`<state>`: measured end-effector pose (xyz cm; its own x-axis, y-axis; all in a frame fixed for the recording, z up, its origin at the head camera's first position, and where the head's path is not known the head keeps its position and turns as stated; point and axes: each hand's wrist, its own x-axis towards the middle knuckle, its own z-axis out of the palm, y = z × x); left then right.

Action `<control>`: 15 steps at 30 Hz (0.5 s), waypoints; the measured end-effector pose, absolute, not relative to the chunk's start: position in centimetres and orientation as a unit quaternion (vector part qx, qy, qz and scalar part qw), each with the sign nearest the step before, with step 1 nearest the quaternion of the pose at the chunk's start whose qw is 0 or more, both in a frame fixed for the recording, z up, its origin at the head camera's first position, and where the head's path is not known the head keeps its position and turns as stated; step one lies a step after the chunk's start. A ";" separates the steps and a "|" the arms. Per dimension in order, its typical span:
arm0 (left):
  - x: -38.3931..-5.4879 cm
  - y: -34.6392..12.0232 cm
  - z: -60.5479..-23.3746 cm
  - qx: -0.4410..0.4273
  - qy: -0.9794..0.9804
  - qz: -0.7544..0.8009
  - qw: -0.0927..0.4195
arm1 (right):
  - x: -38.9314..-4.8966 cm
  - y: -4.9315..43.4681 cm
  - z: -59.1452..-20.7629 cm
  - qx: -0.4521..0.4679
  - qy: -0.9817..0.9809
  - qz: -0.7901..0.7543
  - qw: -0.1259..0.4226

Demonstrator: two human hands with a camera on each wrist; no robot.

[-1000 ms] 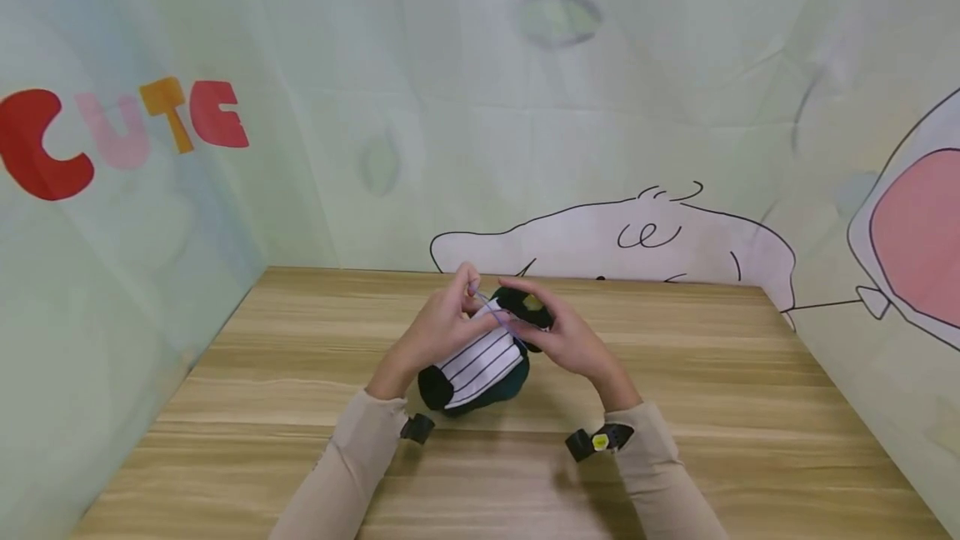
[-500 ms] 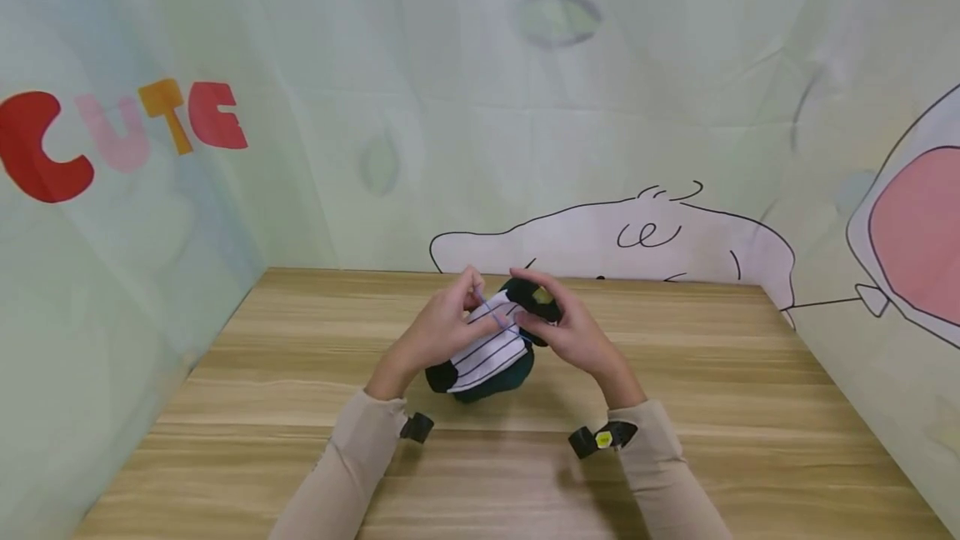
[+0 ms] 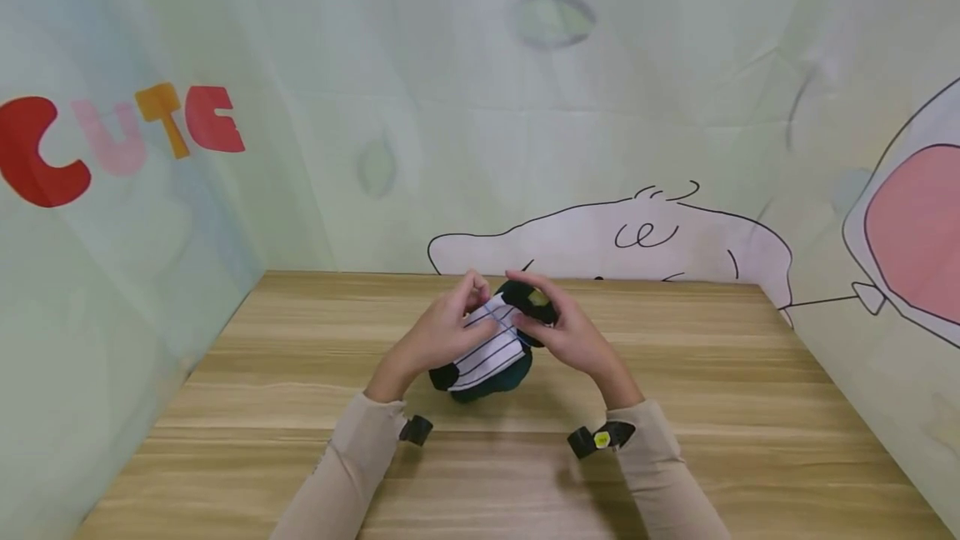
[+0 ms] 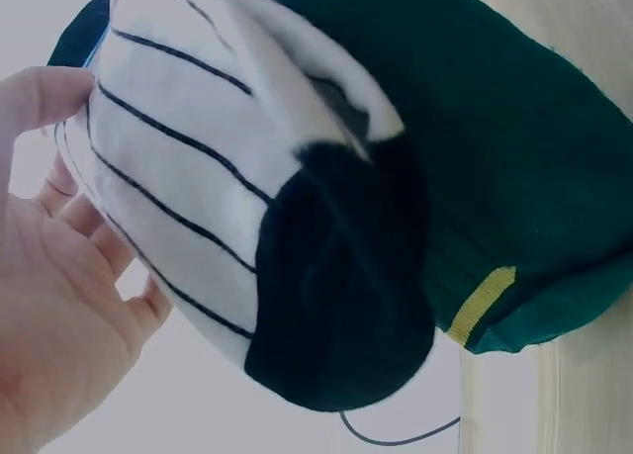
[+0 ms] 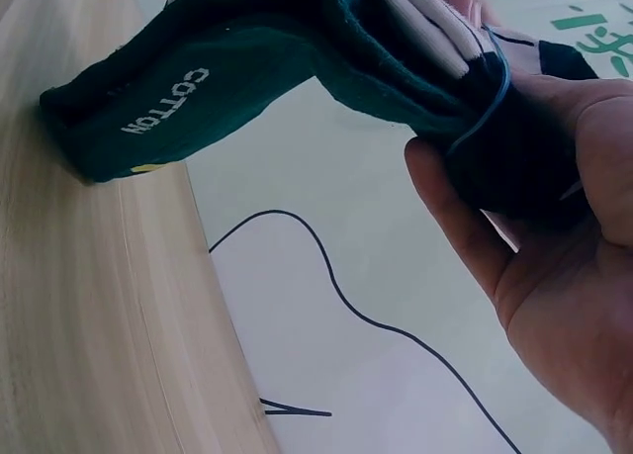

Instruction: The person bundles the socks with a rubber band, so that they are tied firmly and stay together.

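Observation:
A folded bundle of socks is held between my two hands over the table. One sock point(image 4: 178, 137) is white with dark stripes and a dark end. Behind it lies a dark green sock point(image 5: 247, 88) with "COTTON" lettering and a yellow mark. A thin blue band point(image 5: 505, 78) loops round the bundle near its dark upper end. My left hand point(image 3: 442, 327) pinches the striped sock's edge, thumb in front and fingers behind. On the other side, my right hand point(image 3: 567, 336) grips the dark end, thumb across the front beside the band.
A wood-grain table point(image 3: 675, 373) spreads beneath the hands. A pale printed cloth backdrop point(image 3: 465, 107) rises at its back and sides, meeting the table's far edge just beyond the bundle. A black camera point(image 3: 417, 430) sits at the left wrist, another camera point(image 3: 581, 442) at the right.
The blue band, earlier stretched up to my left fingers, now lies against the striped sock. The bundle has shifted slightly up and right, and my right hand has moved a little with it.

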<state>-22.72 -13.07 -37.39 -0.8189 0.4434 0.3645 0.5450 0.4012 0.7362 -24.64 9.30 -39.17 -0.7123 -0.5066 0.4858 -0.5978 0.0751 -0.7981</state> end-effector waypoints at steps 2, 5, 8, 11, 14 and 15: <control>-22.7 -13.1 -37.3 -0.289 -0.835 -0.465 0.051 | -24.6 9.4 -39.2 0.376 -0.732 0.568 0.037; -22.7 -13.2 -37.2 -0.280 -0.836 -0.469 0.046 | -24.7 9.5 -39.2 0.377 -0.730 0.569 0.034; -22.6 -13.3 -37.2 -0.275 -0.839 -0.467 0.041 | -24.7 9.6 -39.3 0.378 -0.729 0.570 0.031; -22.5 -13.3 -37.2 -0.275 -0.840 -0.465 0.045 | -24.7 9.6 -39.3 0.380 -0.727 0.570 0.033; -22.5 -13.1 -37.2 -0.278 -0.839 -0.464 0.057 | -24.8 9.7 -39.3 0.382 -0.726 0.571 0.035; -22.5 -13.0 -37.2 -0.279 -0.839 -0.462 0.064 | -24.8 9.7 -39.3 0.381 -0.726 0.572 0.034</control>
